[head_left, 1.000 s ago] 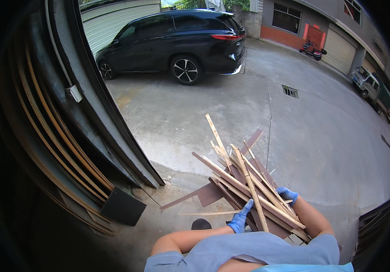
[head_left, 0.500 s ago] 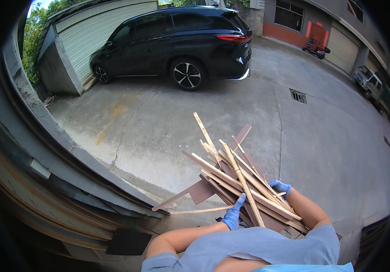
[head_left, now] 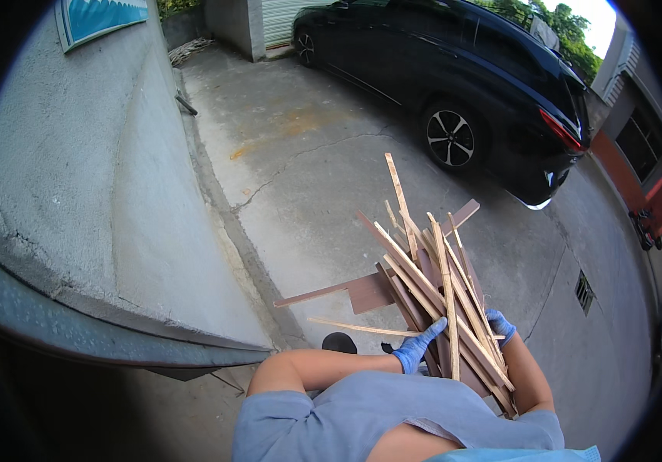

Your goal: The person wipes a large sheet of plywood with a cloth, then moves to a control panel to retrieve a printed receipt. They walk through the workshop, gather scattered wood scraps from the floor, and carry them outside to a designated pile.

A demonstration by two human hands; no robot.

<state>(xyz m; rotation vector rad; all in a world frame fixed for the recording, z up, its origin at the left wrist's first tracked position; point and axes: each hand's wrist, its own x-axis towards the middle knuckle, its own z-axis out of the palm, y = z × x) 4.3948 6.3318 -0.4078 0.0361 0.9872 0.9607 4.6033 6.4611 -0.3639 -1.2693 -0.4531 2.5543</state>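
Observation:
I carry a loose bundle of wood strips (head_left: 454,300) against my body, pale raw edges on some and brown faces on others. My left hand (head_left: 417,348), in a blue glove, is closed on the bundle's left side with the thumb lying over the top. On the right side, my gloved right hand (head_left: 502,326) grips the bundle from beneath, its fingers partly hidden by the strips. One brown notched board (head_left: 369,293) juts out to the left, and a thin pale strip (head_left: 358,327) sticks out below it.
A grey plastered wall (head_left: 154,192) rises close on my left. Ahead, a black car (head_left: 454,77) is parked on the concrete yard (head_left: 308,192). A drain grate (head_left: 584,292) lies to the right. A blue sign (head_left: 107,19) hangs on the wall.
My view has turned left, so the car and drain now appear further right and the plastered wall fills the left. Both hands still hold the bundle.

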